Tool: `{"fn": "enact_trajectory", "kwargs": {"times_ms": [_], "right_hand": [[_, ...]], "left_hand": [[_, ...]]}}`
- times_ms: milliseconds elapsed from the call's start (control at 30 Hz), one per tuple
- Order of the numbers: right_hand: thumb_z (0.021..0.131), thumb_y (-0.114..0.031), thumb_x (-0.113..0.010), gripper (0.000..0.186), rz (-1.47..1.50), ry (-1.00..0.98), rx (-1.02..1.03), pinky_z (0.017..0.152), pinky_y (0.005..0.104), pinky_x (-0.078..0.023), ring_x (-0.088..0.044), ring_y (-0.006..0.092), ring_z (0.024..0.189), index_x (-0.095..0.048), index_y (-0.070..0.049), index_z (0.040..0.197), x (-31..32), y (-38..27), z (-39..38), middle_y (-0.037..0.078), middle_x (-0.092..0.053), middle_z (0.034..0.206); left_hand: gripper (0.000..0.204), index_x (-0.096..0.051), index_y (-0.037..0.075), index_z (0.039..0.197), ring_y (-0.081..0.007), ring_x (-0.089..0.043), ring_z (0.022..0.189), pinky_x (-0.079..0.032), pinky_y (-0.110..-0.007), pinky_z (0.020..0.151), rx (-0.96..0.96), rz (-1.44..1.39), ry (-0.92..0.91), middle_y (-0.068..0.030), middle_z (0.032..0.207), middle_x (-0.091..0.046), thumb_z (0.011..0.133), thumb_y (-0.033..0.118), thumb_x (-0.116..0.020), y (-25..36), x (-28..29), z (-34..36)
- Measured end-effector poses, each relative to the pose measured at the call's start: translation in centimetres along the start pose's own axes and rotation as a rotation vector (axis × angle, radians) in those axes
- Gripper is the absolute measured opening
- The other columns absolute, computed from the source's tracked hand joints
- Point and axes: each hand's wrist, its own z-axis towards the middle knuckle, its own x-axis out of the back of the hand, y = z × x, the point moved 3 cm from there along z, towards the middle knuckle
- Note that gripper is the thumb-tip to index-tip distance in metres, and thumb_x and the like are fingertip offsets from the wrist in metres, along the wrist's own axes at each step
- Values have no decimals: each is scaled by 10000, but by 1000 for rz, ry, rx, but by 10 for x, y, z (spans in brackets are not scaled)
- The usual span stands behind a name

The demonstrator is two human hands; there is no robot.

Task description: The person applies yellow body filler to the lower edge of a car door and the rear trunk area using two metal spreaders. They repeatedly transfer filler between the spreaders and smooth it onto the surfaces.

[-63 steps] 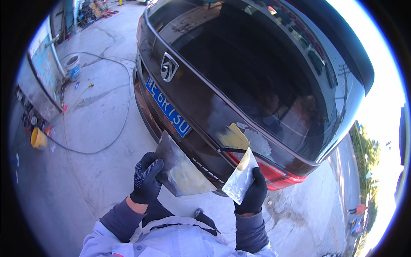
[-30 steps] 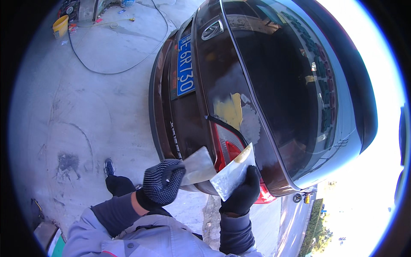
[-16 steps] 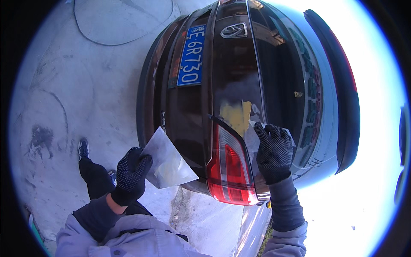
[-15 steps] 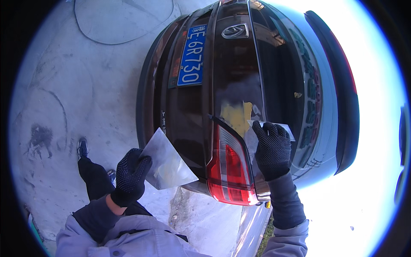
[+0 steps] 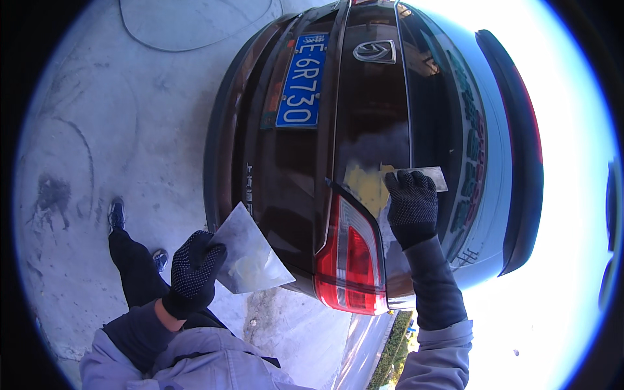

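Observation:
My left hand [image 5: 194, 273], in a black dotted glove, grips a thin pale square sheet [image 5: 248, 255] by its corner; a smear of yellowish filler lies on that sheet. In a matching glove, my right hand [image 5: 413, 205] is closed on a flat spreader blade [image 5: 431, 177], whose end sticks out to the right of the fingers. The blade is at the car's rear panel, beside a patch of yellow filler [image 5: 365, 188] above the tail light. Part of the patch and most of the blade are hidden behind my right hand.
The dark brown car [image 5: 286, 175] fills the middle, with a red and clear tail light [image 5: 351, 260], a blue number plate [image 5: 302, 81] and a rear spoiler [image 5: 517, 149]. A hose [image 5: 175, 49] lies on the concrete floor [image 5: 84, 143]. My legs and shoes [image 5: 116, 214] show at lower left.
My right hand and the blade have moved up slightly along the panel, and the yellow filler has a different outline. My left hand still holds the sheet, a little lower in view.

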Motion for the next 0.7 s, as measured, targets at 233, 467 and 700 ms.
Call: {"fn": "enact_trajectory", "kwargs": {"times_ms": [233, 467, 700], "right_hand": [[783, -76, -631, 386, -25, -8, 25, 1000, 508, -462, -564, 362, 1168, -698, -91, 1163, 0, -6, -46, 130, -650, 1230], [775, -97, -613, 483, -13, -73, -8, 971, 517, -461, -568, 365, 1153, -680, -130, 1252, 0, -13, -106, 120, -634, 1218], [800, -153, -630, 468, 3, -170, -54, 1002, 521, -447, -563, 362, 1177, -694, -136, 1262, 6, -16, -155, 114, -629, 1260]], "left_hand": [[64, -626, -22, 976, -289, -651, 788, -497, -361, 727, -15, 62, -27, -149, 848, -630, 949, 36, -631, -5, -12, 4], [60, -636, -4, 976, -273, -655, 792, -505, -355, 734, 31, 47, -60, -137, 861, -648, 948, 49, -635, -16, -29, 6], [94, -639, -15, 957, -294, -660, 799, -507, -369, 734, 88, 36, -83, -150, 858, -640, 952, 79, -636, -18, -42, 6]]}}
